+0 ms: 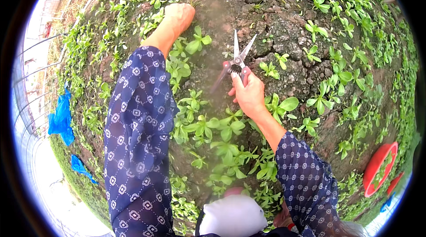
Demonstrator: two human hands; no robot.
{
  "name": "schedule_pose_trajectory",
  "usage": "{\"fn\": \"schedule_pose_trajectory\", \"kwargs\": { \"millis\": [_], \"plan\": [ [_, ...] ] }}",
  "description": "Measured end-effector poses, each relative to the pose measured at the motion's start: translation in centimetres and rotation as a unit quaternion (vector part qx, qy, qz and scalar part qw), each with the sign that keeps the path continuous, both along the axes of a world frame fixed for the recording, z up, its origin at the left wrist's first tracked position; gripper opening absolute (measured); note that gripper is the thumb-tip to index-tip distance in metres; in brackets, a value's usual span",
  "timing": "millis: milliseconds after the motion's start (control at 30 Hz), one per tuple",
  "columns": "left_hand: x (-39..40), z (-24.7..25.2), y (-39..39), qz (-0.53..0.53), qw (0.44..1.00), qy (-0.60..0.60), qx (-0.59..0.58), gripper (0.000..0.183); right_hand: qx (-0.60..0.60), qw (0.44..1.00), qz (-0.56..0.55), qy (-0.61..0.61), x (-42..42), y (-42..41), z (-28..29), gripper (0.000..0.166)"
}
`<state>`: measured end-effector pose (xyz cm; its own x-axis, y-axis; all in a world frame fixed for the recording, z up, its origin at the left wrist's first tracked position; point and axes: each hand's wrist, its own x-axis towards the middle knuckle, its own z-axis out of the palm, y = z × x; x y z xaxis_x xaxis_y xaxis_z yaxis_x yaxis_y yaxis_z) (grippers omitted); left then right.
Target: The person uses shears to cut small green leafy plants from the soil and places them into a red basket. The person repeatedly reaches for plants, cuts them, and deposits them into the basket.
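My right hand (250, 95) grips a pair of garden snips (238, 58) by one of the handles. The two pointed metal blades are spread and point away from me over bare soil. A spring shows between the grips, which have red parts. Farther out on the left, my left hand (180, 15) is curled down close to the ground. Its fingertips are hidden beneath the hand, so whether it holds anything is unclear. A leafy green seedling (197, 40) grows just to the right of the left wrist.
Cracked dark soil (286, 34) carries many small green plants (320, 99). A red basin (380, 170) with greens inside stands at right. Blue plastic (62, 117) lies at left, near the hoops of a greenhouse frame (33, 74). Something white (233, 215) is close before my body.
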<state>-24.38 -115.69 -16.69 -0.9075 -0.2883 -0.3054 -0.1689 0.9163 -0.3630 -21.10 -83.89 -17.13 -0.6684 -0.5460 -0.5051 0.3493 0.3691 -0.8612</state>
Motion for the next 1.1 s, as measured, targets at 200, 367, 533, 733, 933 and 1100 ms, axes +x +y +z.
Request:
{"fn": "schedule_pose_trajectory", "kwargs": {
  "millis": [200, 367, 533, 733, 933, 1100],
  "plan": [
    [0.8, -0.7, -2.8, 0.018, 0.995, 0.014, 0.095, 0.018, 0.005, 1.000, 0.001, -0.010, 0.2, -0.2, 0.2, 0.020],
    [4.4, -0.9, -4.4, 0.119, 0.930, 0.243, 0.248, 0.022, -0.005, 1.000, 0.008, 0.012, 0.8, -0.5, 0.1, 0.018],
    [7.8, 3.6, -3.2, 0.207, 0.815, 0.424, 0.335, 0.031, 0.000, 1.000, -0.005, 0.013, 0.5, -0.1, -0.3, 0.020],
    [14.6, 3.2, 1.9, 0.356, 0.774, 0.403, 0.334, 0.025, -0.004, 0.998, 0.017, 0.061, 0.4, 0.2, -1.2, 0.025],
    [13.7, 1.2, 2.9, 0.317, 0.845, 0.317, 0.293, 0.037, -0.026, 0.997, 0.016, 0.065, 0.8, 0.0, -0.8, 0.024],
    [12.8, -0.9, 2.4, 0.286, 0.862, 0.348, 0.234, 0.033, -0.018, 0.996, 0.015, 0.085, 0.8, 0.0, -1.2, 0.026]
  ]
}}
